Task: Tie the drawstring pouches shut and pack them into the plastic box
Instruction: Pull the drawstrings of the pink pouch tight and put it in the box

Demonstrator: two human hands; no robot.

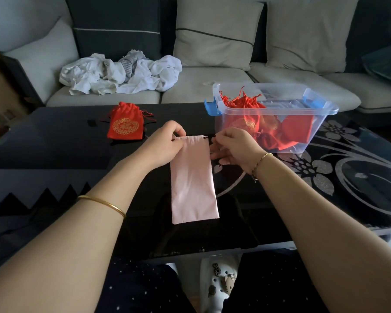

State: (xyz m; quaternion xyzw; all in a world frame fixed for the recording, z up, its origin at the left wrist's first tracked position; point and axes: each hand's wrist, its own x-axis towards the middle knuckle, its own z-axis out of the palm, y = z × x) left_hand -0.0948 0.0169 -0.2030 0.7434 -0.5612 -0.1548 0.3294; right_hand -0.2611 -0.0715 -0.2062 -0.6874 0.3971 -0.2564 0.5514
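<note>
Pink pouch (193, 177) lies flat, long axis 12-to-6, mouth at 12. Our left hand (165, 145) pinches its 9 o'clock top corner; right hand (233, 146) pinches the dark cord at 3. Plastic box (280, 129) sits at 2, nearer our right.

No legible text, brand name, number or label appears in this view. The red drawstring pouch (125, 124) on the black glass table (54, 141) carries a round gold embroidered emblem; its central motif may be a character, but it is too small and blurred to read. A similar gold emblem shows through the wall of the clear plastic box (273, 123), also unreadable. The white clog (219, 283) under the table bears cartoon charms only, without lettering that can be made out.
</note>
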